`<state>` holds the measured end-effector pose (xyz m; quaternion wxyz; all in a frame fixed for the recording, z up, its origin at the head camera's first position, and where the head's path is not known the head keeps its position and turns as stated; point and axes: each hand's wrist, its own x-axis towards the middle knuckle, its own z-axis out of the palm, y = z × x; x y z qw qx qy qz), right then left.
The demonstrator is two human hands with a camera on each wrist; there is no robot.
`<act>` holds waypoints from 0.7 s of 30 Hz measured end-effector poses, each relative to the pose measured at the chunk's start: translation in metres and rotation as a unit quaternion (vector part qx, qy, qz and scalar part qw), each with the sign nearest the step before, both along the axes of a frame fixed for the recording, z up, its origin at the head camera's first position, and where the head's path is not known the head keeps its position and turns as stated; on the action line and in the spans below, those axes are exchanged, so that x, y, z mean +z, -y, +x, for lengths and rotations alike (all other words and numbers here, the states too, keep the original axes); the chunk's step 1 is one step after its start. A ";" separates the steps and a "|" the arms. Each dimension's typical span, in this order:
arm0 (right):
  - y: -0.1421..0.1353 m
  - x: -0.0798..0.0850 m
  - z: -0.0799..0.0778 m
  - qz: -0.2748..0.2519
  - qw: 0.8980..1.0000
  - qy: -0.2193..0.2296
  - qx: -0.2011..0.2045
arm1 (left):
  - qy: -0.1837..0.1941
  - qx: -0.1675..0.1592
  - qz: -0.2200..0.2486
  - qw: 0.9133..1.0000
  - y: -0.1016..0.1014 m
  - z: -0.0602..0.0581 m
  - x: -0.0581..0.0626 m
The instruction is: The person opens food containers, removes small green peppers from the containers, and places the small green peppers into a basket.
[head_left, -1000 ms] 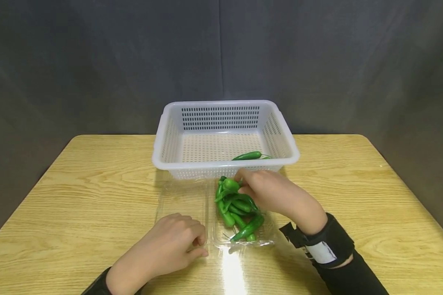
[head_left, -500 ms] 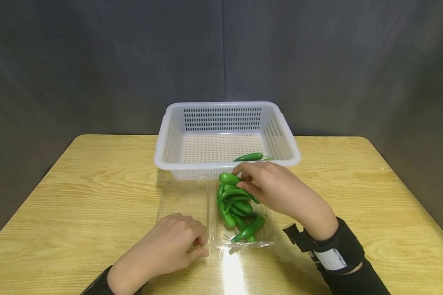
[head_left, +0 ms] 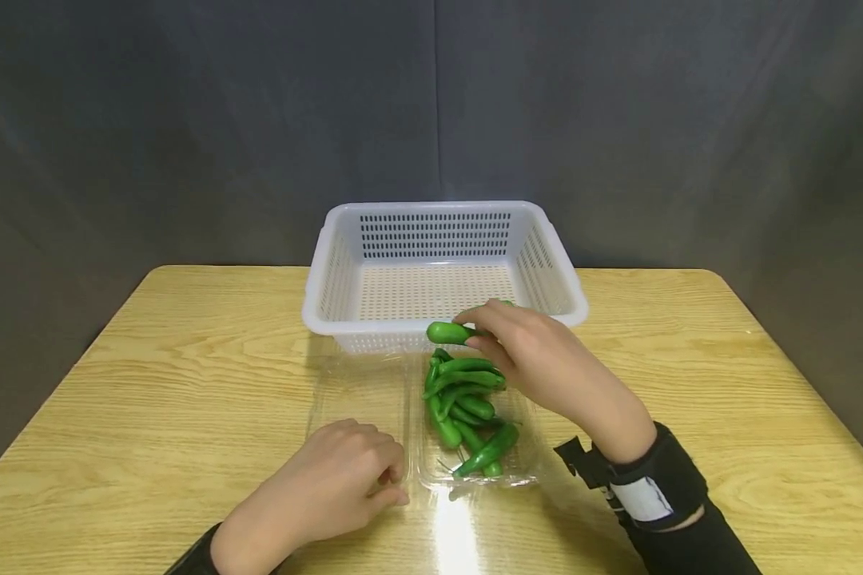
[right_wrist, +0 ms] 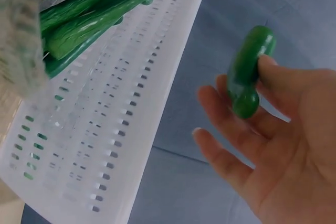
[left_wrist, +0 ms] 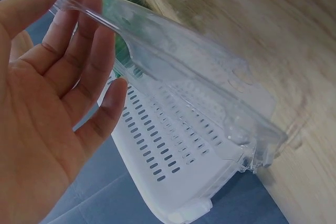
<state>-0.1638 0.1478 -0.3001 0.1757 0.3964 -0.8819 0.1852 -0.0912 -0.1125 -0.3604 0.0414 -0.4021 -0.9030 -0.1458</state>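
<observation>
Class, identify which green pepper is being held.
The pepper pinched in the right hand, up in the air; the other peppers in view lie in the clear container or the white basket.

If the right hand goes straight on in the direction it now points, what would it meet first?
Probably the white basket, at its near rim, with the green pepper in the right hand leading. Height is unclear, so it might pass over.
</observation>
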 end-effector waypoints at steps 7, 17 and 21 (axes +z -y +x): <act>-0.005 -0.004 -0.004 -0.022 0.999 -0.033 0.006 | 0.002 0.005 -0.002 1.000 -0.001 0.003 -0.002; -0.007 -0.007 -0.013 -0.049 0.997 -0.063 -0.005 | -0.010 0.000 -0.001 1.000 0.001 0.001 0.000; -0.010 -0.008 -0.017 -0.052 0.996 -0.065 -0.017 | -0.004 0.001 -0.002 1.000 0.000 0.000 0.001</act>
